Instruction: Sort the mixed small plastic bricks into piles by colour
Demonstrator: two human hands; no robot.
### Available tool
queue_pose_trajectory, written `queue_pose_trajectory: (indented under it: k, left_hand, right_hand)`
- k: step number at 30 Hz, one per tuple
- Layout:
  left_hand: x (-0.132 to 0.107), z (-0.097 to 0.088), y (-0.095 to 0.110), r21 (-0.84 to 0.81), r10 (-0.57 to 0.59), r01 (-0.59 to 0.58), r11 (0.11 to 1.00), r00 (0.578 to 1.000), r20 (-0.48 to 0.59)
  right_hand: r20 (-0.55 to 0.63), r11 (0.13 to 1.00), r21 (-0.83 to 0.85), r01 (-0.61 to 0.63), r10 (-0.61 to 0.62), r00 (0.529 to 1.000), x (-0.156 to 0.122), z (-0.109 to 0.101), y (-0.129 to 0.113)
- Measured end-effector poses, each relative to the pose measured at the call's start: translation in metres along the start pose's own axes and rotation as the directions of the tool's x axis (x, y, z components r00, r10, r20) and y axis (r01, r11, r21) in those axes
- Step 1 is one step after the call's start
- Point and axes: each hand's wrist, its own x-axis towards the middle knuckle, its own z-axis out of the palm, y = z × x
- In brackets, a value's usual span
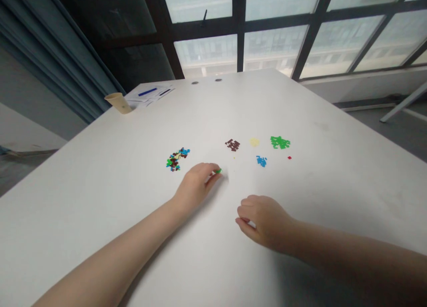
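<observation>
Between the thumb and fingers of my left hand (pixel 197 182) is a small green piece (pixel 218 171), held just above the table. My right hand (pixel 263 220) is closed over the near part of the table, fingers curled; whether anything is in it is hidden. Left of my left hand lies a mixed pile of small coloured pieces (pixel 176 159). Beyond my hands are sorted groups: brown pieces (pixel 232 144), pale yellow pieces (pixel 254 142), green pieces (pixel 280 142) and blue pieces (pixel 261 161). One red piece (pixel 289 157) sits alone below the green group.
The white table (pixel 300 187) reaches to the windows. At its far left stand a tan paper cup (pixel 119 103) and papers (pixel 140 98) with a blue pen (pixel 147 92) on them. A blue curtain (pixel 63 49) hangs beyond the left edge.
</observation>
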Motion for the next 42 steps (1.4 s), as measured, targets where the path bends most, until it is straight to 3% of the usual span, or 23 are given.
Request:
queue_pose_trajectory:
  k: [3, 7, 12, 15, 17, 30, 34, 38, 42]
  left_hand:
    - [-0.004, 0.003, 0.014, -0.181, 0.147, -0.139, 0.974, 0.988, 0.034]
    - [-0.005, 0.001, 0.019, -0.383, 0.194, -0.168, 0.908, 0.98, 0.03]
    - [-0.005, 0.0, 0.023, -0.563, 0.033, 0.018, 0.826, 0.996, 0.081]
    - [-0.006, 0.001, 0.025, -0.65, -0.089, 0.151, 0.745, 0.988, 0.127]
    - [-0.006, 0.002, 0.026, -0.686, -0.111, 0.19, 0.702, 0.981, 0.158]
    - [-0.007, 0.001, 0.028, -0.658, -0.077, 0.195, 0.727, 0.976, 0.203]
    - [-0.007, 0.0, 0.028, -0.609, -0.046, 0.164, 0.776, 0.978, 0.204]
    - [-0.005, -0.002, 0.028, -0.573, 0.006, 0.113, 0.812, 0.979, 0.202]
    - [-0.005, -0.003, 0.028, -0.566, 0.033, 0.092, 0.819, 0.978, 0.207]
  right_hand:
    - [-0.011, 1.0, -0.006, 0.003, -0.003, 1.0, -0.001, 0.0, 0.0]
    - [-0.021, 1.0, -0.005, 0.011, -0.011, 1.0, 0.0, 0.001, 0.0]
    - [-0.022, 1.0, -0.008, 0.008, -0.008, 1.0, 0.001, 0.002, 0.001]
    - [-0.007, 1.0, -0.012, 0.011, -0.011, 1.0, 0.0, 0.001, 0.001]
    - [-0.002, 1.0, -0.015, 0.007, -0.007, 1.0, 0.0, 0.001, 0.0]
    - [-0.019, 0.999, -0.035, 0.005, -0.005, 1.0, -0.001, 0.001, -0.002]
    - [-0.163, 0.997, -0.037, -0.066, 0.059, 0.985, -0.001, -0.001, -0.003]
    - [-0.38, 0.995, -0.022, -0.094, 0.079, 0.921, 0.001, -0.006, 0.002]
    - [-0.458, 0.997, 0.013, -0.073, 0.071, 0.886, 0.003, -0.01, 0.008]
